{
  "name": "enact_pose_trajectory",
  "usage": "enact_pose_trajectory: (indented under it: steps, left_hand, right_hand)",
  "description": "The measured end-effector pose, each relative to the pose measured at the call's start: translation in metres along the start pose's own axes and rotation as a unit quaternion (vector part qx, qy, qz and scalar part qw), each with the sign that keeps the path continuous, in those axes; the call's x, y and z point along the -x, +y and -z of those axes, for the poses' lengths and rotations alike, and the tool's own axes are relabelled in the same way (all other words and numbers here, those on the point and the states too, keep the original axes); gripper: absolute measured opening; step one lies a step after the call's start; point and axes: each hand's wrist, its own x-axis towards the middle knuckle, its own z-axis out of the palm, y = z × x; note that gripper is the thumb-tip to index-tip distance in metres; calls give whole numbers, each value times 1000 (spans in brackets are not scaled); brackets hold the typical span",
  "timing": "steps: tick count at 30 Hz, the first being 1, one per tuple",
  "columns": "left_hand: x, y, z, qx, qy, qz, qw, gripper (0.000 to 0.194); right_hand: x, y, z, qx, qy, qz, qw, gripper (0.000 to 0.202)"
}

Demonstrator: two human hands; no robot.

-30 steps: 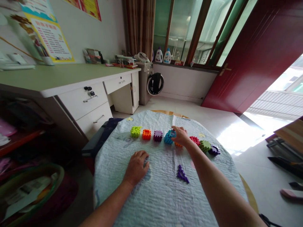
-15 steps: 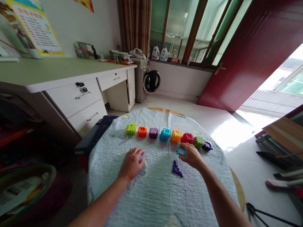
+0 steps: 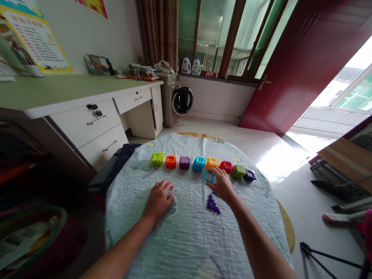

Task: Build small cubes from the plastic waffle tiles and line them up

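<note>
- Pale-blue quilted cloth (image 3: 180, 240): beneath the blue toothed plastic cube (image 3: 199, 164).
- Left hand (image 3: 158, 199): nearside, left of cube; fingers loosely spread.
- Right hand (image 3: 223, 184): nearside, right of cube; pinching a light-blue square plastic plate (image 3: 208, 177).
- Plate: just nearside-right of cube; probably light, stiff; best gripped by edges.
</note>
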Motion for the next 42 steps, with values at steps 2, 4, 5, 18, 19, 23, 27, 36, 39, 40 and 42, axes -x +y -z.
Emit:
enact_pose_trajectory:
  steps: [2,4,5,18,19,23,27,36,39,40,42]
  left_hand:
    - [0,1,1,2,2,1,1000,21]
    - [0,3,2,3,5,0,1000,20]
    - [1,3,2,4,5,2,1000,20]
    - [1,3,2,11,-1,19,1000,22]
    - [1,3,2,11,0,16,1000,22]
    - [1,1,1,6,6,-1,1000,20]
    - [1,-1,-1,-5,19,-13,1000,19]
    - [1,-6,-3,-19,17,-32,999,19]
    - [1,-9,-5,-24,20,-37,999,19]
    - [1,-10,-5,-26,21,-38,999,19]
    - [1,-11,-6,-28,24,-40,999,19]
  right_hand:
    - [-23,-10,4,11,21,2,1000,48]
    - [-49,-15,7,36,9,-11,999,51]
    - [-61,-16,7,49,-9,-23,998,52]
    - [-55,11,16,-5,40,-9,999,40]
    - [-42,17,20,-14,48,-24,998,33]
    - [7,40,15,38,-74,-36,996,23]
    - [31,44,-8,80,-124,-74,986,34]
    - [53,85,44,69,-81,-70,992,40]
    - [51,131,78,90,-23,-118,989,50]
    - [48,146,86,103,-9,-142,984,52]
    - [38,170,97,124,-2,-172,977,51]
